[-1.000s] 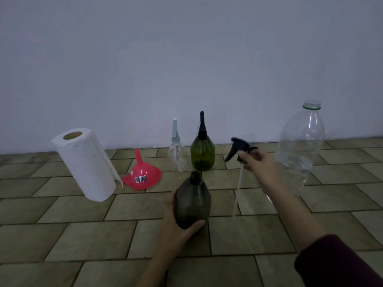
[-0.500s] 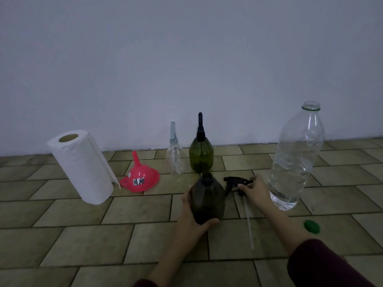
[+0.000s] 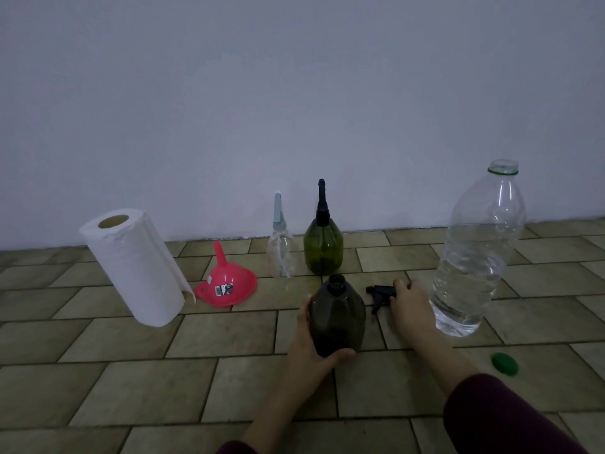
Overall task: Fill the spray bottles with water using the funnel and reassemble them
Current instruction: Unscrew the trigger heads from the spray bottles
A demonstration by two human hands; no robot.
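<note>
A dark smoky spray bottle [image 3: 337,317] stands on the tiled floor with its neck open, and my left hand [image 3: 311,348] grips its lower body. Just right of it lies the black spray head [image 3: 379,293], with my right hand [image 3: 409,304] resting over it, fingers curled on its rear end. A red funnel [image 3: 227,283] sits upside down to the left. Behind stand a small clear spray bottle [image 3: 281,253] and a green spray bottle [image 3: 323,245], both with heads on. A large uncapped water bottle [image 3: 478,257] stands at the right.
A paper towel roll [image 3: 134,267] stands at the left. A green bottle cap [image 3: 504,364] lies on the floor at the right, in front of the water bottle. A pale wall rises right behind the row of bottles.
My right hand has lowered the black spray head from the air down to the floor beside the dark bottle. The left hand keeps its hold on the bottle.
</note>
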